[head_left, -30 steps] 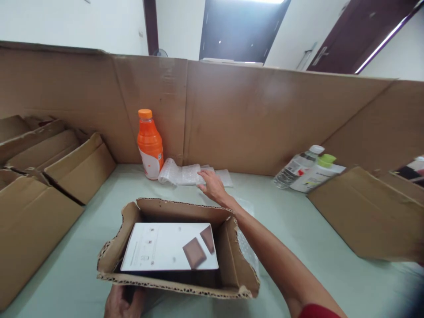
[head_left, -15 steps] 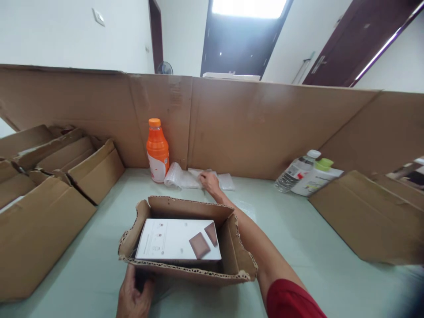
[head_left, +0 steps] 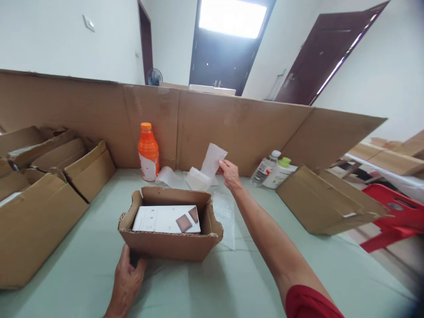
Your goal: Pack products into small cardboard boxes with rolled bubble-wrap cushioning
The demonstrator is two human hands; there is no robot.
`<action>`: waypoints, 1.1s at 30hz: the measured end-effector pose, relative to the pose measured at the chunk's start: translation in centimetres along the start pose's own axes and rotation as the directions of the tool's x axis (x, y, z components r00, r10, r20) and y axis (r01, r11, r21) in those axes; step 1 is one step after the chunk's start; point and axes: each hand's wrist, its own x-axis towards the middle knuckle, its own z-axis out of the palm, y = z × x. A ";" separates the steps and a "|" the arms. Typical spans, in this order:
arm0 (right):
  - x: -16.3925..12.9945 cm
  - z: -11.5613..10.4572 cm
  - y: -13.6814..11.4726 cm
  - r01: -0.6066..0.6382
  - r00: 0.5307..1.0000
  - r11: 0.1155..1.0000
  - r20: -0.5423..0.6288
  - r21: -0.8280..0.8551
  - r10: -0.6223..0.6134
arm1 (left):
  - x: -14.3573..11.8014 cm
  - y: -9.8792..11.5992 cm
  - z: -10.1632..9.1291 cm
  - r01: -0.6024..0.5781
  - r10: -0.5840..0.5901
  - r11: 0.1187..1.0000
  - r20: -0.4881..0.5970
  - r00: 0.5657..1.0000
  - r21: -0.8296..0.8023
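Observation:
My right hand (head_left: 230, 173) pinches the corner of a translucent strip of bubble wrap (head_left: 212, 161), lifted upright off the table behind the box. The strip's lower end still lies on the cloth. My left hand (head_left: 128, 274) is at the lower left corner of an open cardboard box (head_left: 172, 246), its thumb against the front wall; some of its fingers are hidden. Inside the box lies a white carton (head_left: 160, 219) with brown squares printed on top. Another bubble wrap sheet (head_left: 223, 216) lies flat at the box's right, and a curled piece (head_left: 167, 176) rests behind it.
An orange bottle (head_left: 148, 154) stands at the back. Several cardboard boxes (head_left: 49, 229) crowd the left. To the right, a clear water bottle (head_left: 266, 168) and a white bottle with a green cap (head_left: 281, 172) lean beside a brown box (head_left: 318, 203). A cardboard barrier (head_left: 232, 132) runs behind.
My right hand has risen and moved right, lifting the bubble wrap strip off the table. The left hand stays at the box's corner. The camera view has turned to the right.

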 end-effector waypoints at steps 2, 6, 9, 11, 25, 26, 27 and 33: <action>-0.3 -0.6 -1.6 0.026 0.998 0.999 -0.051 0.026 -0.025 | 0.0 0.7 -0.1 -0.020 0.020 1.000 0.004 1.000 0.020; -1.6 -3.0 -4.9 0.072 0.991 0.997 -0.116 0.040 -0.067 | -0.9 2.7 -1.2 -0.041 0.048 0.995 -0.069 0.996 0.095; -4.1 -6.1 -7.1 0.088 0.987 0.996 -0.137 0.030 -0.083 | -3.3 4.4 -2.6 -0.068 0.100 0.983 -0.191 0.977 0.168; -6.9 -8.4 -8.2 0.078 0.988 0.997 -0.132 0.012 -0.075 | -5.9 5.5 -3.1 -0.156 0.215 0.964 -0.285 0.934 0.217; -27.1 -12.2 -7.1 -0.328 0.939 0.934 0.152 0.139 0.307 | -12.3 9.7 8.3 0.042 0.179 0.946 0.628 0.757 -0.320; -26.8 -12.0 -5.9 -0.285 0.954 0.954 0.122 0.093 0.273 | -12.2 9.5 8.9 0.135 0.125 0.931 0.643 0.755 -0.339; -26.4 -11.8 -4.6 -0.241 0.966 0.970 0.101 0.014 0.238 | -12.0 9.2 9.5 0.210 0.068 0.914 0.641 0.765 -0.347; -23.1 -11.4 1.8 -0.083 0.974 0.885 0.152 -0.458 0.170 | -10.9 6.6 11.4 0.213 -0.034 0.933 0.520 0.854 -0.289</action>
